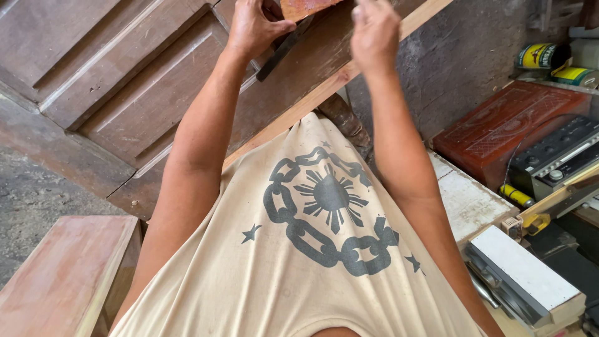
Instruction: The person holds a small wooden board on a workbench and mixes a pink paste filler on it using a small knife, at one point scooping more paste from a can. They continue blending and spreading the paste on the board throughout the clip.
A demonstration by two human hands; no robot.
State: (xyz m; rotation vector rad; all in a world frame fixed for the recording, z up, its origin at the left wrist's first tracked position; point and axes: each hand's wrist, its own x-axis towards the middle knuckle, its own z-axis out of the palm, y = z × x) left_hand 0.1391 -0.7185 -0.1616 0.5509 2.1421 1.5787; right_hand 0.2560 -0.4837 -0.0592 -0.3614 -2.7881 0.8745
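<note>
Your left hand [253,28] holds a rough reddish-brown piece of wood [306,7], and a dark, dull strip [284,48] sticks out under it. The long light plank [324,87] looks like bare, smooth wood. The brown panelled door [125,81] behind it is old wood, dull and scratched. Your shirt [299,262] is soft cream cloth with a flat grey print. The red-brown box [505,128] is carved wood with a little shine. The cans [538,56] look like shiny metal. The floor [28,193] is rough and grey. The low bench [65,268] is smooth pinkish wood.
</note>
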